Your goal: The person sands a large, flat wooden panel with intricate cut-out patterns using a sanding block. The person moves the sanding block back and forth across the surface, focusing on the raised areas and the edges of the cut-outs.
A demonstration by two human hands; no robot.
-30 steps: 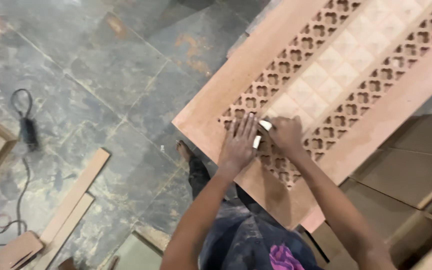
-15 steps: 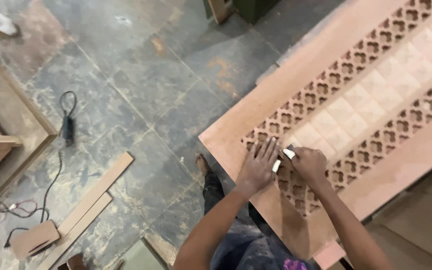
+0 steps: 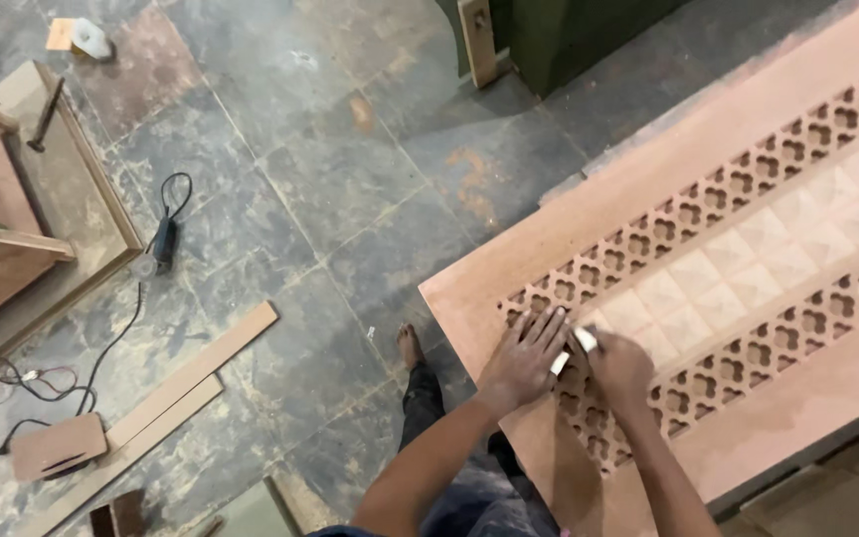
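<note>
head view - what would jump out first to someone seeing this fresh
The big carved wooden panel fills the right side, with two strips of pierced lattice flanking a row of raised squares. At its near end both hands work close together: the left hand lies flat on the lattice, and the right hand pinches a small white piece. On the stone floor at left lie a corded power tool and two loose wooden planks.

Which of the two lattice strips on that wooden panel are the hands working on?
The lower lattice strip, nearer the person; both hands rest at its end. The upper lattice strip lies beyond the plain squares.
</note>
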